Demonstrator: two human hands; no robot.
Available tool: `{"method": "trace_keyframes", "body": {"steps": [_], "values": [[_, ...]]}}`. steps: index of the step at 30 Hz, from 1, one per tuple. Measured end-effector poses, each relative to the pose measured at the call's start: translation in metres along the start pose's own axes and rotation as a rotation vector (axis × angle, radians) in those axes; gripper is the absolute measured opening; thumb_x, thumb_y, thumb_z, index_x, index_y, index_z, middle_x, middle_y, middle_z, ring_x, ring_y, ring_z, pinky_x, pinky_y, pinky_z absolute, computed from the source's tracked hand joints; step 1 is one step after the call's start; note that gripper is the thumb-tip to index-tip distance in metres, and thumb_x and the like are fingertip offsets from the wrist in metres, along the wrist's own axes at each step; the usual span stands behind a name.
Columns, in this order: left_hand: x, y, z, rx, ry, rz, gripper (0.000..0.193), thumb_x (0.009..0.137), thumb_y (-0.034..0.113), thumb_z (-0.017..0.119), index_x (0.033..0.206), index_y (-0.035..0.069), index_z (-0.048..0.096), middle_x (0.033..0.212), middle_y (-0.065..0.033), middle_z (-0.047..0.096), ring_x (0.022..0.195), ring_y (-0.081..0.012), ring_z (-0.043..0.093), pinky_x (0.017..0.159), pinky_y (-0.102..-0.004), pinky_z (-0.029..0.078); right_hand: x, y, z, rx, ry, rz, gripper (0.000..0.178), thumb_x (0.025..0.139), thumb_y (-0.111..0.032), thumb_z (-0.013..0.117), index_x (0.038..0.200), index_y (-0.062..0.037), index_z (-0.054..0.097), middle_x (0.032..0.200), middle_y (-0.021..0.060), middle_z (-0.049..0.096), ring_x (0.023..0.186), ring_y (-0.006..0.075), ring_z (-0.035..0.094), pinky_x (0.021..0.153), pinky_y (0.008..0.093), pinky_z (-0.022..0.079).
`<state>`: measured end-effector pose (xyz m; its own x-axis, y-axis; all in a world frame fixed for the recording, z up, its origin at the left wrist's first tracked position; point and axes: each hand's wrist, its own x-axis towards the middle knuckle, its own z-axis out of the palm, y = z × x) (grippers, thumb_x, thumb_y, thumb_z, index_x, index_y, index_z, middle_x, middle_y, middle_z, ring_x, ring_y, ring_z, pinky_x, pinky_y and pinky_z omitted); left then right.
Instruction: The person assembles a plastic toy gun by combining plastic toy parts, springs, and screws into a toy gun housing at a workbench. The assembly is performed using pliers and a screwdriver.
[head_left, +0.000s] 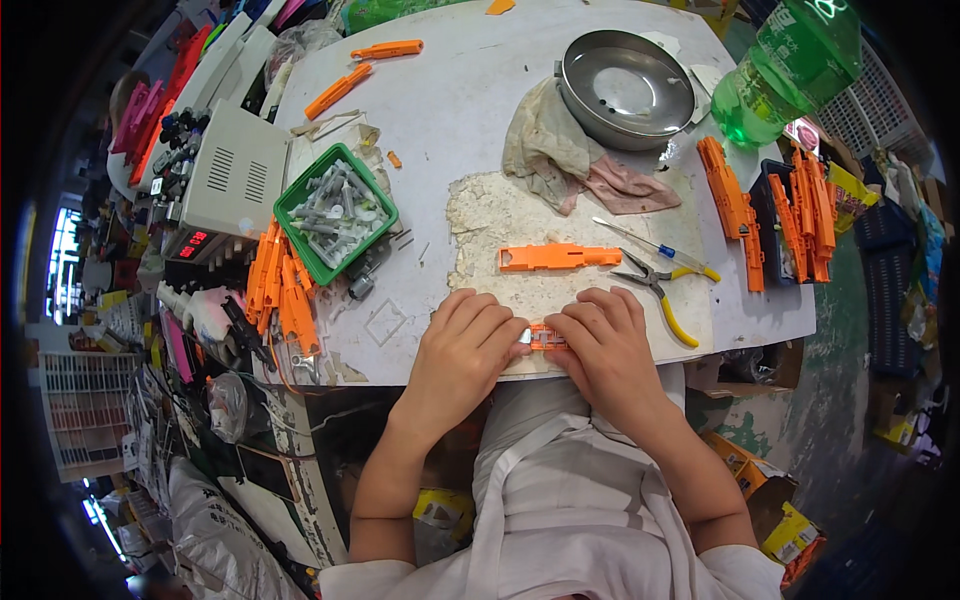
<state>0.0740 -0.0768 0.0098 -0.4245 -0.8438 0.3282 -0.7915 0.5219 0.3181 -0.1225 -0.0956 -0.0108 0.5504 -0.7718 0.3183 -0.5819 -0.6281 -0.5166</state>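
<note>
Close to the table's front edge, my two hands meet over a small orange plastic part [546, 338] with an open, framed inside. The fingers of my left hand [460, 350] are closed at its left end, where a small whitish piece [525, 336] shows by the fingertips. My right hand [615, 350] pinches the other end between thumb and fingers. Just beyond lies a longer orange plastic housing [558, 258]. To its right are pliers with yellow handles [655, 283] and a screwdriver [665, 250] with a blue and yellow handle.
A green basket [390, 215] of small clear and grey parts stands at left, beside stacked orange housings [290, 290] and a beige power supply [232, 170]. Farther back are a round metal pan [585, 115] and a rag [545, 140]. A green bottle [785, 75] stands at far right.
</note>
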Motion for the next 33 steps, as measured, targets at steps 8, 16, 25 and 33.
{"method": "trace_keyframes", "body": {"steps": [8, 16, 25, 33], "values": [[0.003, 0.004, -0.003, -0.017, -0.048, 0.026, 0.022, 0.074, 0.012, 0.067, 0.093, 0.001, 0.061, 0.087, -0.0083, 0.056, 0.089, -0.026, 0.055, 0.083, -0.0382, 0.046, 0.0, 0.006, 0.005, 0.048, 0.028, -0.016, 0.031, 0.075, -0.015, 0.069, 0.103, -0.0082, 0.059, 0.103, 0.0044, 0.056, 0.109, 0.0251, 0.048, 0.101, 0.0469, 0.03], [-0.011, 0.014, 0.001, 0.138, 0.08, 0.041, 0.032, 0.071, 0.012, 0.072, 0.1, 0.002, 0.063, 0.099, -0.0091, 0.058, 0.097, -0.0302, 0.055, 0.085, -0.0435, 0.047, 0.0, 0.005, 0.006, 0.048, 0.052, 0.002, 0.033, 0.074, -0.018, 0.071, 0.103, -0.0086, 0.059, 0.103, 0.0044, 0.056, 0.109, 0.0252, 0.048, 0.101, 0.0471, 0.03], [-0.02, 0.026, 0.001, -0.081, 0.247, -0.024, 0.029, 0.072, 0.017, 0.073, 0.098, 0.004, 0.067, 0.097, -0.0062, 0.064, 0.098, -0.0273, 0.06, 0.094, -0.0469, 0.042, -0.01, -0.015, -0.006, 0.212, 0.237, -0.073, 0.027, 0.073, -0.015, 0.072, 0.096, -0.0098, 0.06, 0.097, 0.003, 0.058, 0.1, 0.0233, 0.054, 0.096, 0.0458, 0.036], [-0.02, 0.036, 0.0, -0.101, 0.262, 0.045, 0.034, 0.072, 0.016, 0.073, 0.102, 0.004, 0.066, 0.096, -0.0056, 0.063, 0.093, -0.024, 0.059, 0.093, -0.0454, 0.043, -0.015, -0.015, -0.008, 0.177, 0.253, -0.129, 0.018, 0.075, -0.014, 0.071, 0.087, -0.0079, 0.06, 0.087, 0.0045, 0.058, 0.091, 0.0237, 0.055, 0.089, 0.0423, 0.041]]}}
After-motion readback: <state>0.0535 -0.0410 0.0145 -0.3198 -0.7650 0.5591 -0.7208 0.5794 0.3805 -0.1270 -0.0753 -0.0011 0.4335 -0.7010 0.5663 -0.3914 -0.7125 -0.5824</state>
